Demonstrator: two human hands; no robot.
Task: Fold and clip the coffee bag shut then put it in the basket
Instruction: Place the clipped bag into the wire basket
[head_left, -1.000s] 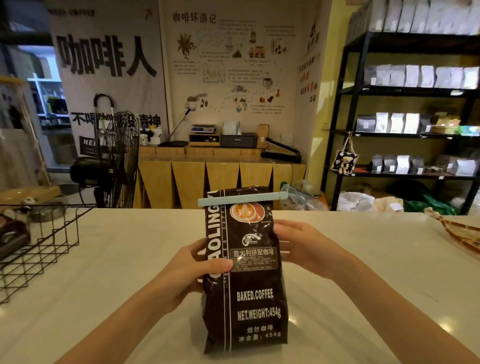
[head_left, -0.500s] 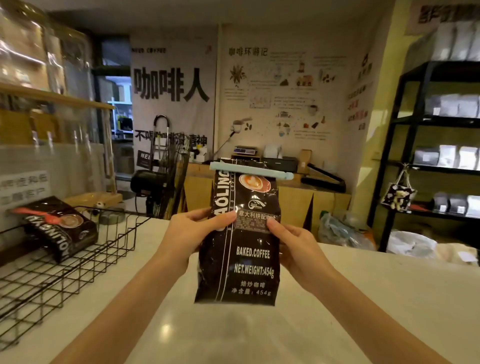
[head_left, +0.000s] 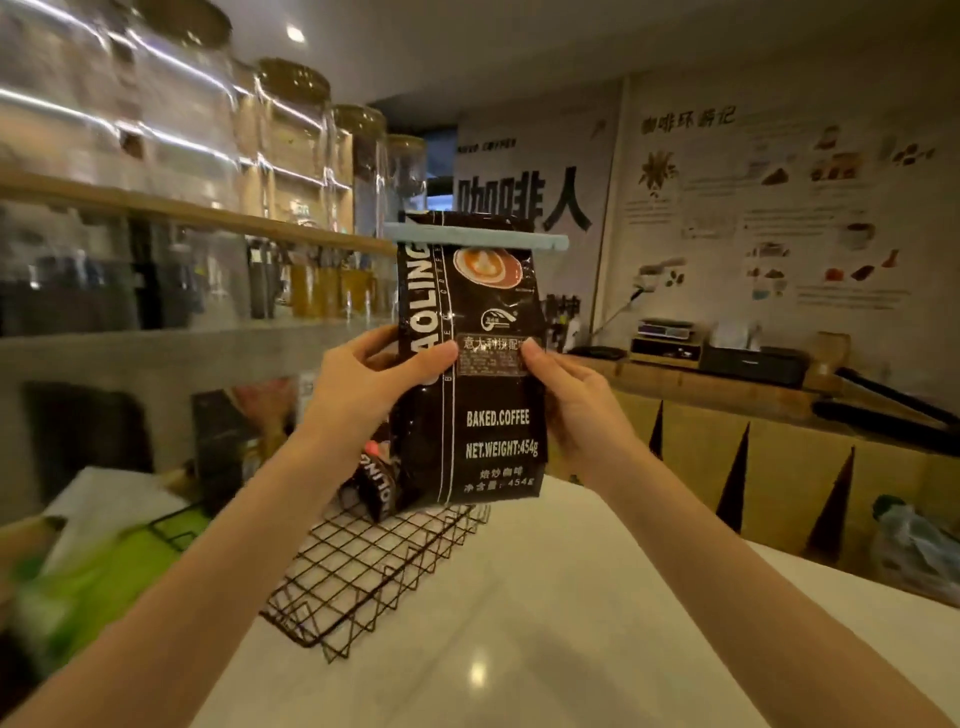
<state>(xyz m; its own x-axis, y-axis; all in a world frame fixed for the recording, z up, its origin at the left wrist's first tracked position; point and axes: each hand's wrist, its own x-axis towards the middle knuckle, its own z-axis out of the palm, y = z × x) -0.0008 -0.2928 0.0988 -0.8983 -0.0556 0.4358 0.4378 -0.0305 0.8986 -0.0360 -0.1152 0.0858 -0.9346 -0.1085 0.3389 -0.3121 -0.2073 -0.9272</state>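
Observation:
A black coffee bag (head_left: 488, 415) with white lettering hangs upright in the air, its folded top held by a pale blue clip (head_left: 478, 240). My left hand (head_left: 363, 384) grips its left edge and my right hand (head_left: 571, 400) grips its right edge. The bag's bottom hovers just above the far end of a black wire basket (head_left: 363, 571) on the white counter. Another black coffee bag (head_left: 376, 480) lies inside the basket, partly hidden behind the held bag.
A wooden shelf (head_left: 208, 213) with glass jars runs along the left, above the basket. A green blurred object (head_left: 104, 577) sits at the counter's left. A wooden counter (head_left: 779, 441) with boxes and a scale stands at the back right.
Both hands have carried the clipped bag up and to the left, from over the counter to above the wire basket. The view has turned left toward the basket.

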